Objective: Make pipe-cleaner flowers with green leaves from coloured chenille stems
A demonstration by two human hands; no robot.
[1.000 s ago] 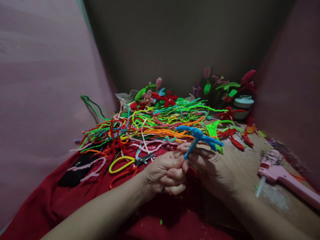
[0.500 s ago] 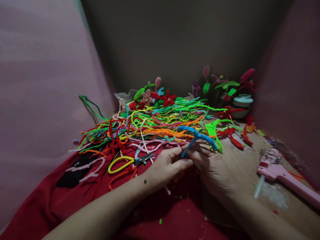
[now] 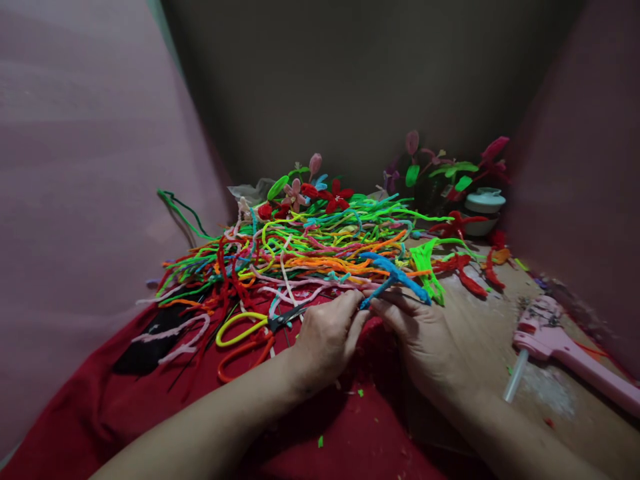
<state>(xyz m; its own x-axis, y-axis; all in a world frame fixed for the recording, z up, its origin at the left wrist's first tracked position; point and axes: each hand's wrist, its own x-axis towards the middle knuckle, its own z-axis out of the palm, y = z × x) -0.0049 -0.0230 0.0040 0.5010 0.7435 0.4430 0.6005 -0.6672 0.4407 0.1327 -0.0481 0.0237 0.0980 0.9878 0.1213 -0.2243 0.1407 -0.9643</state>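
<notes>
Pink walls point(image 3: 90, 167) on either side of you, dark backing between. Red cloth point(image 3: 95, 400) under your left side, tan board point(image 3: 485, 347) under your right. Big heap of fuzzy craft wires point(image 3: 310, 247) across the middle, every colour, loose and tangled.

Your right hand point(image 3: 425, 337): fingers closed, thumb and fingertips on the stem of the blue piece. Your left hand point(image 3: 325, 333): thumb and forefinger nearly together, pinching that stem's lower end; its other fingers are curled out of sight.

Pink glue gun point(image 3: 560, 343) lies on the board, right of your right hand. Scissors point(image 3: 270, 323), one yellow loop and one orange-red, sit just beyond your left wrist, blade tips partly behind the hand. Blue piece point(image 3: 397, 275): T-shaped, held up between both hands in front of the heap, stem slanting down to your left, crossbar sloping down to your right.

Light-lidded jar point(image 3: 485, 201) at the board's far end. Bright green piece point(image 3: 425, 263) just past the blue one, red pieces point(image 3: 469, 277) right of it. Clear glue stick point(image 3: 517, 377) by the gun. Tiny green scrap point(image 3: 321, 441) on the cloth.
</notes>
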